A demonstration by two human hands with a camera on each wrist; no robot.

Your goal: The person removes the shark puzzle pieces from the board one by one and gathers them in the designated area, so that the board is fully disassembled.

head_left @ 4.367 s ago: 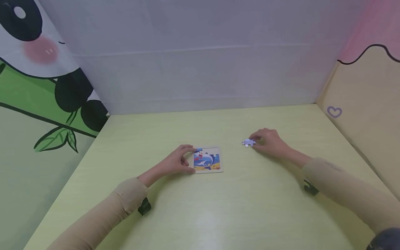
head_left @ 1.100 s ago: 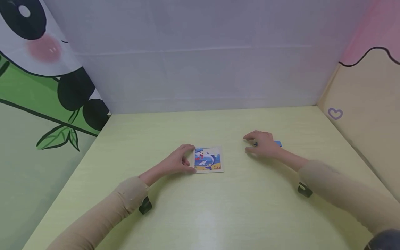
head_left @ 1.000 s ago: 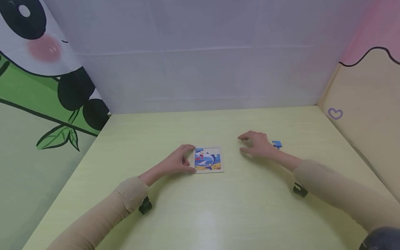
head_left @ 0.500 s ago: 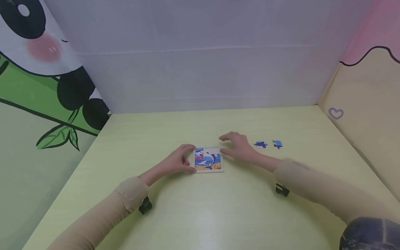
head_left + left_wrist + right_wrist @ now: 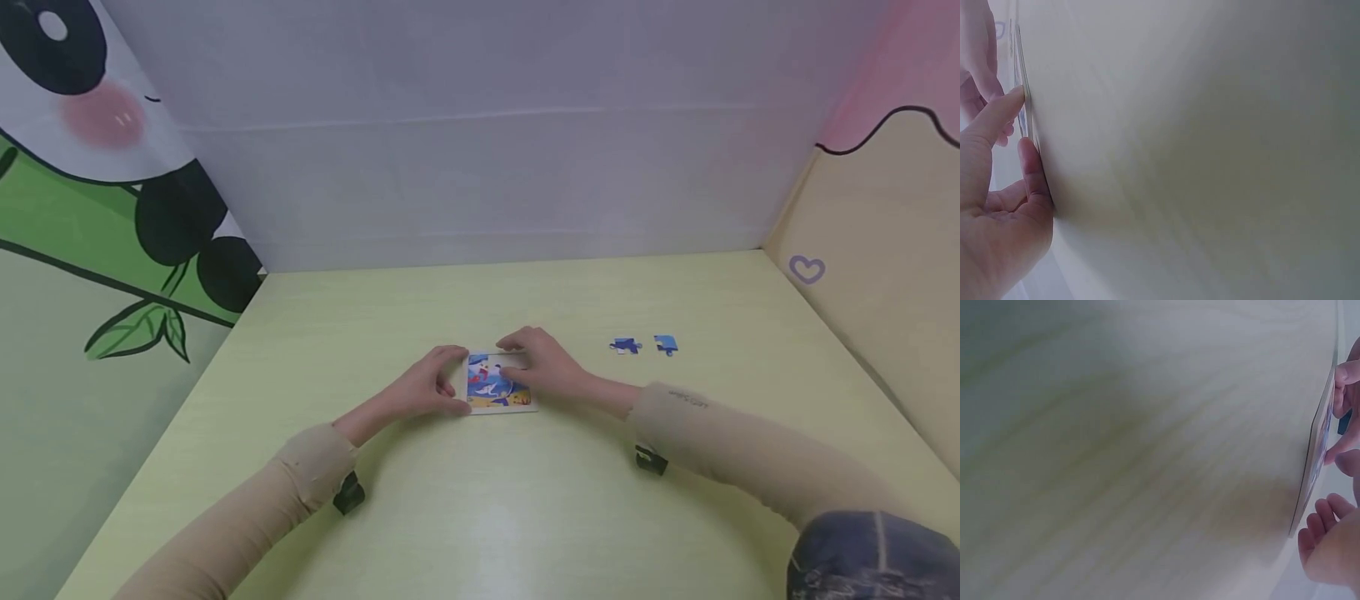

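A small square jigsaw puzzle [image 5: 498,410] with a white frame and a picture of sea animals lies flat on the table. My left hand [image 5: 423,385] grips its left side, thumb at the near corner and index finger at the far one. Over its upper right part is my right hand [image 5: 553,367], thumb above the picture and index finger at the far edge, spread apart with no piece showing between them. That hand hides the puzzle's right upper area. Two loose blue puzzle pieces, one darker [image 5: 626,346] and one lighter [image 5: 665,344], lie to the right.
The pale yellow table [image 5: 480,508] meets a plain whitish wall [image 5: 480,183] at the back. Painted panels [image 5: 885,275] stand at either side. A dark blue thing [image 5: 870,554] shows at the lower right corner.
My right hand has left the loose pieces and moved left onto the puzzle, uncovering both pieces. Earlier it pinched a pale piece at the right. The left hand has stayed put.
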